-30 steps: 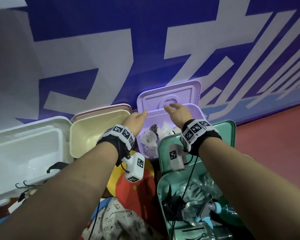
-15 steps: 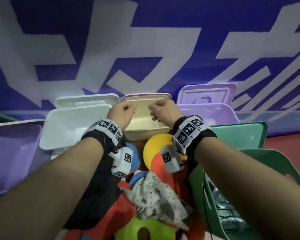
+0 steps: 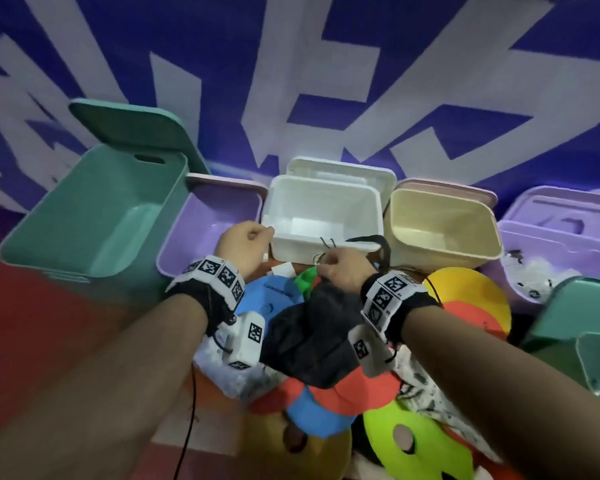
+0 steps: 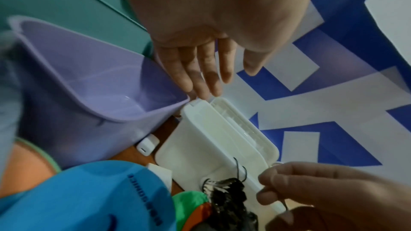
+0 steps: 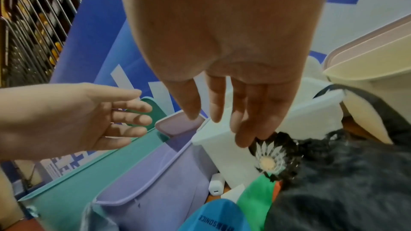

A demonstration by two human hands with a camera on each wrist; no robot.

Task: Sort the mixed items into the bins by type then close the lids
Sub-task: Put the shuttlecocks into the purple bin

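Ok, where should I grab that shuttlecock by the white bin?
Pinch the shuttlecock by its cork, coming from your side: it lies at the black cloth's edge with the cork facing the right hand, and the feather skirt looks flimsy.

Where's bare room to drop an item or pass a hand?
Free: teal bin, left purple bin and cream bin, all bare inside; red floor left of the pile. White bin bare but for cords over its front rim. Crowded: the pile before the bins; right purple bin holds shuttlecocks.
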